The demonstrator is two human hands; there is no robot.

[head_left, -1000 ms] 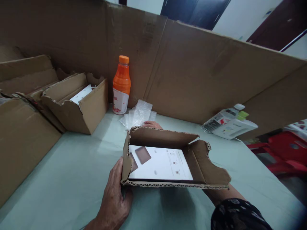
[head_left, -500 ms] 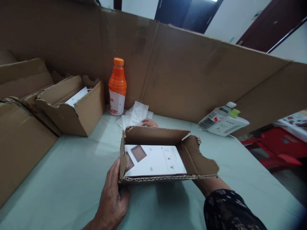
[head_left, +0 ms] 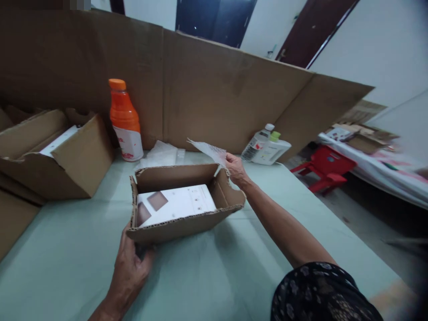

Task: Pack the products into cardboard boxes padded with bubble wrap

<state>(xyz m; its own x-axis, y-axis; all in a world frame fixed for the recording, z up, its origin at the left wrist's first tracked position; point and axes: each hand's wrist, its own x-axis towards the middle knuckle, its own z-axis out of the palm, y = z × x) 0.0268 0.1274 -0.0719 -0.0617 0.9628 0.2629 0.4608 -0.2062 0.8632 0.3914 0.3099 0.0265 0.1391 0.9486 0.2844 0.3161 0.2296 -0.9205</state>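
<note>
My left hand (head_left: pixel 129 263) grips the near left corner of an open cardboard box (head_left: pixel 187 227), its fingers partly hidden beneath. Inside the box lies a white printed carton (head_left: pixel 180 200) with brown squares on its face; bare space shows at the box's right end. Behind the box's far right corner, my right hand (head_left: pixel 236 169) pinches a sheet of bubble wrap (head_left: pixel 209 150), which sticks out to the left. More bubble wrap (head_left: pixel 160 154) lies on the table behind the box.
An orange bottle (head_left: pixel 125 120) stands at the back left, beside another cardboard box (head_left: pixel 83 156) holding a white item. A clear bottle (head_left: pixel 257 142) and a white bottle (head_left: pixel 272 151) lean against the cardboard wall (head_left: pixel 214 89). Beyond the green-covered table (head_left: pixel 83 258) is a red chair (head_left: pixel 327 165).
My right hand has come out from behind the box, moving right with a sheet of bubble wrap lifted off the pile. The view has swung right; my left hand still holds the box.
</note>
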